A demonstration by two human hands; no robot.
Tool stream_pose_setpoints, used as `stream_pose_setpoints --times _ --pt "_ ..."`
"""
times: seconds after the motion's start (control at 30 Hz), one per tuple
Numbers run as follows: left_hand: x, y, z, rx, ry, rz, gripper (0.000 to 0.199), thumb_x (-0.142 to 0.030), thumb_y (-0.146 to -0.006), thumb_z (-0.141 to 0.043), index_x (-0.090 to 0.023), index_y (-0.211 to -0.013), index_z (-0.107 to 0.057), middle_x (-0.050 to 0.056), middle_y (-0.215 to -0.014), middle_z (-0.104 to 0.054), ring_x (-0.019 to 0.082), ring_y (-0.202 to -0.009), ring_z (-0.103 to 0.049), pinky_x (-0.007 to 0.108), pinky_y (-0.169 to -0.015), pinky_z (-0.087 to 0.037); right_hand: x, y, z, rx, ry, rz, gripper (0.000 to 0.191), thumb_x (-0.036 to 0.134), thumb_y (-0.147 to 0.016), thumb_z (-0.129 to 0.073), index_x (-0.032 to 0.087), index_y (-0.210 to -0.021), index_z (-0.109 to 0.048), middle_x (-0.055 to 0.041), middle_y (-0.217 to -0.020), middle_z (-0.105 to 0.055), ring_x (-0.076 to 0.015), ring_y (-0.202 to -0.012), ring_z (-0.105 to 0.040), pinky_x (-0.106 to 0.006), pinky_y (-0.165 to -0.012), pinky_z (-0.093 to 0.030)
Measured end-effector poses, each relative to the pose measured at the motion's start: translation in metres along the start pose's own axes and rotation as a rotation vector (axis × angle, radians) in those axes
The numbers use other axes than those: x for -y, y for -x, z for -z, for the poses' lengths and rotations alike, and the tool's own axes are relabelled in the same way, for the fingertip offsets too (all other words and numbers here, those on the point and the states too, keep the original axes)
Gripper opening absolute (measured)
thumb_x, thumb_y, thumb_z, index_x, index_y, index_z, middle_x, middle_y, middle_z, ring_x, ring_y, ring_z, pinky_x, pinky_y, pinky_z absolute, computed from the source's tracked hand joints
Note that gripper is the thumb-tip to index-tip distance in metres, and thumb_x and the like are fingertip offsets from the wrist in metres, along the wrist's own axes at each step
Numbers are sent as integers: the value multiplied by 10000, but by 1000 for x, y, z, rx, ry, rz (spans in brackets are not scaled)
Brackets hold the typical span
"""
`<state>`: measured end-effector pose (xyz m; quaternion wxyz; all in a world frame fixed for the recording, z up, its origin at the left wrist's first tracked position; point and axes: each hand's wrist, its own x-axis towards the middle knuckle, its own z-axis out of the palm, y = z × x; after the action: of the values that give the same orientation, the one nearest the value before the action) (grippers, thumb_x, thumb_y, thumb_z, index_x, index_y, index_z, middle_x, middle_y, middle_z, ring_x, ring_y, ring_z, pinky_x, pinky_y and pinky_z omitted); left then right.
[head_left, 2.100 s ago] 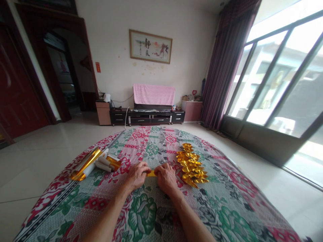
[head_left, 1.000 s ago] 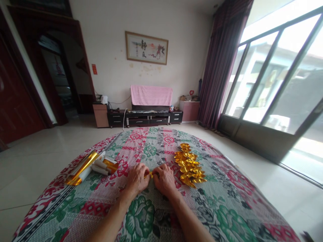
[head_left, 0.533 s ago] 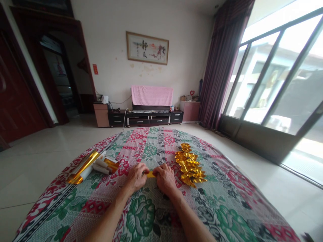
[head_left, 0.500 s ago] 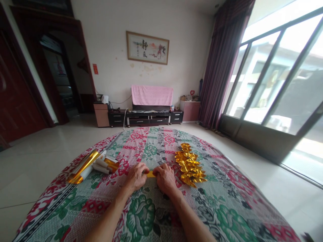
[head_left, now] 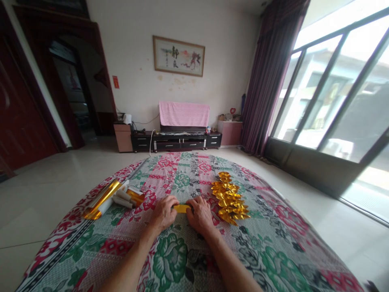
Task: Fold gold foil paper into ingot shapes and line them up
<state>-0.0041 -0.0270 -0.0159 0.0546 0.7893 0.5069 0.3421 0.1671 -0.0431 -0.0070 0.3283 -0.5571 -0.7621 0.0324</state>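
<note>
A narrow folded strip of gold foil paper (head_left: 181, 209) lies crosswise between my hands, low over the patterned tablecloth (head_left: 170, 259). My left hand (head_left: 165, 210) has its fingers closed on the strip's left end. At the other end, my right hand (head_left: 199, 211) grips it with curled fingers. Both thumbs and the strip's ends are partly hidden. To the right of my right hand stands a row of folded gold foil petal shapes (head_left: 229, 198), fitted closely one behind another.
Rolled gold foil sheets (head_left: 105, 198) and smaller white-and-gold rolls (head_left: 129, 196) lie on the table's left side. Beyond the table, a low black TV cabinet (head_left: 179, 142) carries a screen under a pink cloth (head_left: 184, 113). Glass doors (head_left: 328, 97) stand at the right.
A slightly wider face of the gold strip now shows between my hands. Both hands keep nearly the same place; the view has shifted a little.
</note>
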Motion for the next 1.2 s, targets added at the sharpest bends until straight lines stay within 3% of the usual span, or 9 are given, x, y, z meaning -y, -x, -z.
stream_pose_setpoints --times 0.63,0.83,1.1,1.2 --pt "-1 0 -2 -127 94 -48 238 -71 -651 -461 -173 -827 -584 72 -943 -619 213 -950 -554 359 -878 -436 -4 -3 -1 -119 -220 100 132 159 -737 -563 232 -797 -655 -31 -851 -592 -166 -805 -549 -274 -748 -409" --pt "-3 -2 2 -200 192 145 344 -125 -676 -449 -159 -995 -573 67 -940 -647 166 -748 -613 283 -702 -495 -4 -6 2 -213 -372 144 142 134 -777 -499 203 -773 -623 -26 -807 -585 -147 -789 -557 -249 -736 -428" --pt "-5 -2 8 -127 409 305 252 -247 -720 -489 -175 -923 -619 26 -831 -683 135 -607 -625 220 -576 -469 -5 -8 0 -248 -429 116 119 155 -786 -491 188 -789 -605 -10 -762 -596 -127 -709 -557 -227 -688 -434" --pt "-3 -2 6 -101 513 354 238 -293 -718 -523 -169 -891 -629 10 -686 -676 147 -582 -627 213 -532 -456 -5 -8 -1 -245 -433 89 123 161 -787 -488 185 -804 -608 -6 -750 -606 -124 -687 -558 -220 -670 -434"
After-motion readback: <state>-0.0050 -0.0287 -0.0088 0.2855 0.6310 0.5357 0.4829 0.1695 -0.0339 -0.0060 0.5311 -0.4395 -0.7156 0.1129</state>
